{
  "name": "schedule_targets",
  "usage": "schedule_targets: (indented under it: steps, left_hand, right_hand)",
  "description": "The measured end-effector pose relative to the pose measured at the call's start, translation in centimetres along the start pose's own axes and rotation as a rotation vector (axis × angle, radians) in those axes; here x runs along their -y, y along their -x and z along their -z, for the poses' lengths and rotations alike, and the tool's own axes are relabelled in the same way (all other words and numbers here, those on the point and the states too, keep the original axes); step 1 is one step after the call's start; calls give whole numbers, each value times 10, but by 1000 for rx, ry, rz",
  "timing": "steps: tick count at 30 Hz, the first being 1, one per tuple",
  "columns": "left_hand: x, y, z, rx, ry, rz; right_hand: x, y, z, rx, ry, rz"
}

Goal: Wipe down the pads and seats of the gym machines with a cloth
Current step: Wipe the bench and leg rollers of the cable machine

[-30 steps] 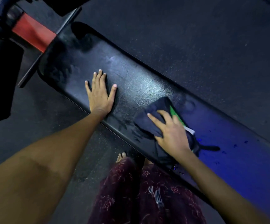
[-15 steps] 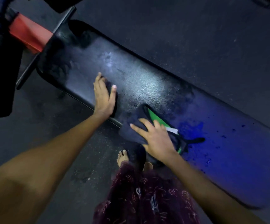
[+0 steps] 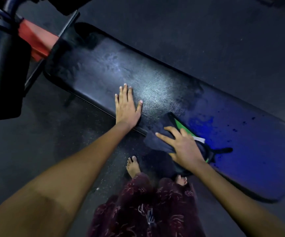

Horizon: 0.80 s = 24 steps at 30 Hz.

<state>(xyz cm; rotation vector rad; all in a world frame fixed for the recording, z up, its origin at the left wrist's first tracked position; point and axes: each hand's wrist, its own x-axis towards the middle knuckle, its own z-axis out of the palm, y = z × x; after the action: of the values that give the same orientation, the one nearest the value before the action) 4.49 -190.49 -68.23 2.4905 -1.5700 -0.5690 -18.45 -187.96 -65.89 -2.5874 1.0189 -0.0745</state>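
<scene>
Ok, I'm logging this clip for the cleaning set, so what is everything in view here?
bench pad: one, black with blue light on its right part, running from upper left to lower right
cloth: one, dark with a green panel and white tag, at the pad's near edge under the right hand
red frame bar: one, red, upper left at the pad's end
dark padded part: one, black, far left
floor: dark grey, all round
skirt: one, maroon patterned, bottom centre
feet: two, bare, on the floor below the pad
left hand: flat on the pad
right hand: fingers spread, pressing the cloth
</scene>
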Motion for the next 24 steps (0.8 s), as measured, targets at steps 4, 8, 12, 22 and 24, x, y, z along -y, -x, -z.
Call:
schedule_targets:
  steps: [4, 8, 12, 22, 24]
  left_hand:
    - [-13, 11, -13, -20, -19, 58]
    - [-29, 14, -23, -95, -37, 171]
    - [-46, 15, -23, -81, -5, 250]
    - [-79, 35, -38, -77, 60, 310]
    - [-85, 36, -39, -79, 94, 304]
  right_hand:
    - [-39, 9, 12, -146, -95, -237]
    - [-14, -27, 8, -53, -94, -260]
    - [-11, 20, 4, 47, -8, -7]
    - [-45, 2, 25, -11, -57, -283]
    - [-35, 18, 21, 76, -44, -112]
